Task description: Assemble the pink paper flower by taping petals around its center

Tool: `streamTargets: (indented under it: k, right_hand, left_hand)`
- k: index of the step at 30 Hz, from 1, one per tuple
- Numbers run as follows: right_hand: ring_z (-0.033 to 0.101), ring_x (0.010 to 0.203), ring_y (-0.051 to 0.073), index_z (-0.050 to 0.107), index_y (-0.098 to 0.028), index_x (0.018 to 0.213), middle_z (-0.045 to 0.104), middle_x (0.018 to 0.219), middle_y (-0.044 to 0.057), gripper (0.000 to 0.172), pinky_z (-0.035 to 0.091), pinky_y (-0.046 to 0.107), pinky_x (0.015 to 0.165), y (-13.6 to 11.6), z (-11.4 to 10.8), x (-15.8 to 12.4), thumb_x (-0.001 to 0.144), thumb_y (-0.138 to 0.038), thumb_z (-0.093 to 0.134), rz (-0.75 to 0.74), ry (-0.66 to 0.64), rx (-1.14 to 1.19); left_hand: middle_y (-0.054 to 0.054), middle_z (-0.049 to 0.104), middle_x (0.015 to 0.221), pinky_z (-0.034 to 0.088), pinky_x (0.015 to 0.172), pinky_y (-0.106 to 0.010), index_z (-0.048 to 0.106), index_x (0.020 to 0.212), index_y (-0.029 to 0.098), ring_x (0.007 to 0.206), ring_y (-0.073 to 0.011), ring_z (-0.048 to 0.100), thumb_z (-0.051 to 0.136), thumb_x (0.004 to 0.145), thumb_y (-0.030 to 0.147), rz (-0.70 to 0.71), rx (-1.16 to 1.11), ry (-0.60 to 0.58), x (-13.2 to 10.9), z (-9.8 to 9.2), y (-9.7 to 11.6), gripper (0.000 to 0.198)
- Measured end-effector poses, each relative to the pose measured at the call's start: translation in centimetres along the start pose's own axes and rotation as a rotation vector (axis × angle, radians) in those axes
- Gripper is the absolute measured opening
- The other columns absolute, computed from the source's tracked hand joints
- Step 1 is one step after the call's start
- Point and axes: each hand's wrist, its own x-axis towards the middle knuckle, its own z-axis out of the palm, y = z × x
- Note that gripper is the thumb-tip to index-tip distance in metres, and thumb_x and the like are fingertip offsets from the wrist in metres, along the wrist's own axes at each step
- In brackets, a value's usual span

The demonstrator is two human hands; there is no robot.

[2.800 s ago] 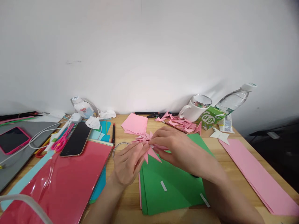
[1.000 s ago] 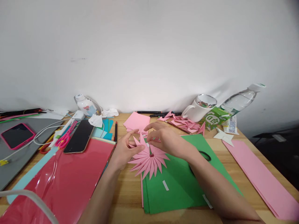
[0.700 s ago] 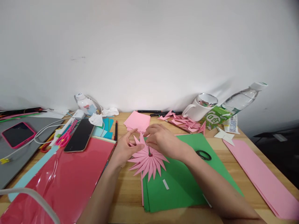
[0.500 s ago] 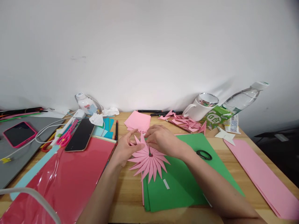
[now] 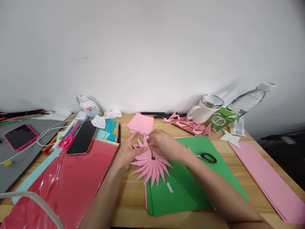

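A pink folded-paper flower (image 5: 151, 165) with several pointed petals fans out on the wooden table, partly over a green paper stack (image 5: 190, 178). My left hand (image 5: 128, 152) pinches its upper left petals between thumb and fingers. My right hand (image 5: 164, 144) is curled over the top of the flower, fingertips pressed on the petals near its centre. The upper petals are hidden under both hands.
A red plastic folder (image 5: 64, 184) lies left, with a black phone (image 5: 82, 141) and pink scissors (image 5: 68, 140) behind it. Pink paper squares (image 5: 140, 123), folded pink pieces (image 5: 190, 125), a white mug (image 5: 205, 109), a water bottle (image 5: 247, 98), black scissors (image 5: 207, 156) and long pink sheets (image 5: 267, 181) lie around.
The flower, earlier bunched up between my hands, now lies spread open flat. Over the last second both hands stayed on its top, my right hand lowering onto the petals.
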Motion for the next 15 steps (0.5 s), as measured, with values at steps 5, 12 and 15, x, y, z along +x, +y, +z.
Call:
streamTargets:
  k: [5, 12, 15]
  right_hand:
    - [0.051, 0.08, 0.018, 0.061, -0.012, 0.065, 0.061, 0.076, 0.008, 0.024, 0.036, 0.029, 0.071, 0.0, 0.1, -0.1, 0.077, 0.001, 0.046, -0.097, -0.044, -0.087]
    - [0.051, 0.085, 0.019, 0.062, -0.009, 0.075, 0.061, 0.085, 0.01, 0.019, 0.038, 0.03, 0.076, -0.4, -0.8, -0.4, 0.078, 0.002, 0.047, -0.107, -0.075, -0.127]
    - [0.051, 0.084, 0.018, 0.062, -0.01, 0.074, 0.061, 0.083, 0.01, 0.019, 0.038, 0.03, 0.076, -0.1, -1.1, -0.6, 0.082, -0.001, 0.047, -0.134, -0.064, -0.087]
  left_hand:
    - [0.01, 0.046, 0.044, 0.021, 0.038, -0.015, 0.023, 0.139, 0.007, 0.039, -0.0037, 0.032, 0.079, 0.052, 0.022, -0.025, -0.022, 0.009, 0.1, -0.2, -0.3, 0.104]
    - [0.007, 0.053, 0.047, 0.032, 0.042, -0.017, 0.026, 0.138, 0.009, 0.042, -0.0065, 0.043, 0.082, 0.047, 0.021, -0.074, -0.095, -0.022, 0.4, -0.5, -0.5, 0.107]
    - [0.007, 0.054, 0.046, 0.031, 0.042, -0.016, 0.028, 0.137, 0.009, 0.041, -0.0063, 0.043, 0.082, 0.047, 0.021, -0.079, -0.121, -0.053, 0.4, -0.6, -0.4, 0.106]
